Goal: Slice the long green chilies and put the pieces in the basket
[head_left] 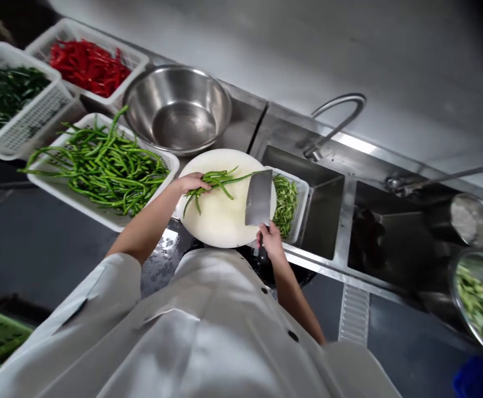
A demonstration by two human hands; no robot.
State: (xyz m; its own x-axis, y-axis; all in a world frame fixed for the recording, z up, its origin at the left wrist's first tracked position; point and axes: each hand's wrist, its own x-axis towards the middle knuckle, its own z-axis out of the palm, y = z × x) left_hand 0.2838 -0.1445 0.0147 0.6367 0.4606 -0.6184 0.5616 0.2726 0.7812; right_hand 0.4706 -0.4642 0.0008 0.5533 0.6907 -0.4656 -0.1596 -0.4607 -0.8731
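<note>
My left hand is closed round a small bunch of long green chili peppers, over the left side of a round white cutting board. My right hand grips the dark handle of a cleaver, its broad blade over the board's right side. One long pepper reaches toward the top of the blade. Left of the board, a white basket holds many whole green chili peppers. Beyond the blade, cut green pieces lie in a white basket at the sink.
A large steel bowl stands behind the board. Baskets of red peppers and dark greens are at far left. A curved faucet rises behind the sink. At right is a bowl of pale green pieces.
</note>
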